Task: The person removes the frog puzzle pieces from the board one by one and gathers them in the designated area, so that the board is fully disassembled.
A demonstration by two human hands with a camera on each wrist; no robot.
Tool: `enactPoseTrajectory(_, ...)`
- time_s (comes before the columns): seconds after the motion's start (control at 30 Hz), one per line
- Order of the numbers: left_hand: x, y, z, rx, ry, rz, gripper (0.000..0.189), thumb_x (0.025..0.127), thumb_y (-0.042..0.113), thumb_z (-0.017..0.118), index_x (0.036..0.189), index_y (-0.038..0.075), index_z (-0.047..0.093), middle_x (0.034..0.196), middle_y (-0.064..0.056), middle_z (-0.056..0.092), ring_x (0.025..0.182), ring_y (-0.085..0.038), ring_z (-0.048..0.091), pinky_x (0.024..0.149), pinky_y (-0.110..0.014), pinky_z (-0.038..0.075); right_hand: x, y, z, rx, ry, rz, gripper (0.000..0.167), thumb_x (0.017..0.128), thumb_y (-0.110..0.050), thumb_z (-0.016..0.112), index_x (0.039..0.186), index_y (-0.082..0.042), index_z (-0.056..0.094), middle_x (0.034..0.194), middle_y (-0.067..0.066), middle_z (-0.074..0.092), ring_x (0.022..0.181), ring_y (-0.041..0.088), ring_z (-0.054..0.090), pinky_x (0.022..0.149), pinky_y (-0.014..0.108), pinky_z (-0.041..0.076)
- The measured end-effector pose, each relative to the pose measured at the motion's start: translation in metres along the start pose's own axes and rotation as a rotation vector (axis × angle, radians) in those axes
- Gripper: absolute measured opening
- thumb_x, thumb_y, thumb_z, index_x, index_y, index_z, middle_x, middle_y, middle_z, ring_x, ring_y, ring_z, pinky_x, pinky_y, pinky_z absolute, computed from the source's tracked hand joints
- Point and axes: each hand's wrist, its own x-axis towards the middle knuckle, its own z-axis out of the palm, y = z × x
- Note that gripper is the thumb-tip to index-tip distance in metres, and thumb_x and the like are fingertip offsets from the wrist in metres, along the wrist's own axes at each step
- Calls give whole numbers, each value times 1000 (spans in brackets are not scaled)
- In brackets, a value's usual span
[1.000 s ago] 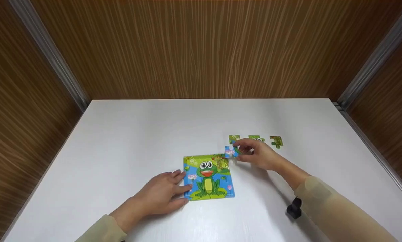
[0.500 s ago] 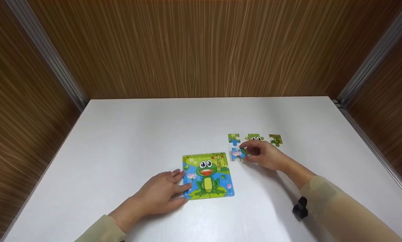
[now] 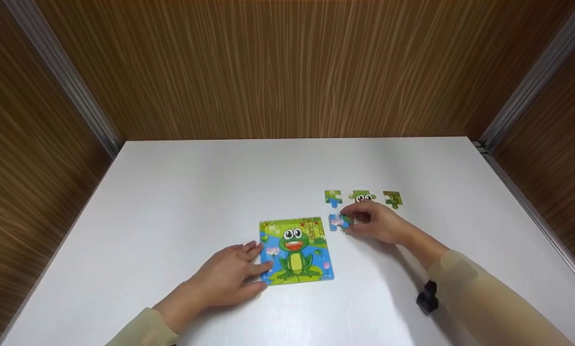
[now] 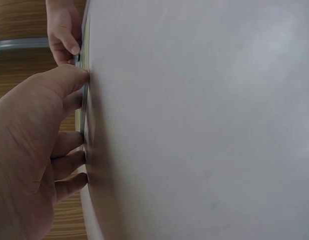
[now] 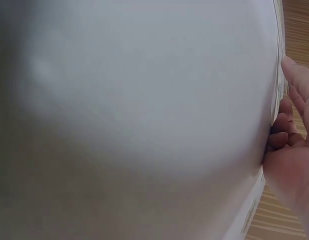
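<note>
The frog puzzle board (image 3: 294, 252) lies flat on the white table in the head view. My left hand (image 3: 227, 276) rests at its left edge, fingers spread, some touching the board. To the board's upper right, my right hand (image 3: 379, 222) pinches a blue and pink jigsaw puzzle piece (image 3: 336, 222) between thumb and index finger, at table level. That piece's right part is hidden by the fingers. In a row behind it lie a green-and-blue piece (image 3: 333, 196), a piece with frog eyes (image 3: 362, 195), partly covered by the hand, and a dark green piece (image 3: 392, 198).
The white table (image 3: 172, 202) is bounded by a wood-grain back panel (image 3: 287, 72) and side panels with metal corner strips. A small black object (image 3: 428, 299) sits by the right sleeve.
My right hand has carried the blue and pink puzzle piece from the board's top right corner rightward and down to the table, below the row of pieces. The left hand stays put.
</note>
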Motion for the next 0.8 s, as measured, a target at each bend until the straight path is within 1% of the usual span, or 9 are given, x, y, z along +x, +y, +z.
enactPoseTrajectory(0.17,0,1,0,-6,8,10,46,103,43,61,142,21,70,153,-19,55,146,-35,51,116,-54,44,-1,1,1,-12,-4,6,41,92,-20,85,132,-17,74,126,5,65,108,24,54,95,37,45)
enactPoseTrajectory(0.4,-1,0,0,-15,10,13,46,103,44,61,142,21,70,153,-20,55,145,-37,51,115,-55,43,-1,1,3,-26,1,20,40,92,-24,85,131,-20,75,127,4,65,111,25,54,100,41,44)
enactPoseTrajectory(0.5,-2,-1,0,-17,16,19,46,104,43,61,142,21,71,152,-20,56,145,-37,51,115,-55,44,0,-1,4,-24,-2,15,41,92,-23,85,131,-19,75,129,4,65,113,24,54,102,42,45)
enactPoseTrajectory(0.67,-1,-2,0,-24,35,40,45,104,42,60,141,20,72,151,-22,57,144,-37,52,114,-55,45,0,-3,4,-19,-2,4,40,91,-19,85,131,-15,76,128,5,66,113,24,55,103,44,44)
enactPoseTrajectory(0.8,0,-2,1,-31,30,37,46,104,43,60,142,20,71,151,-22,57,145,-36,52,114,-55,44,1,-3,3,-18,-1,18,40,92,-19,85,131,-16,76,129,5,66,113,25,54,104,44,44)
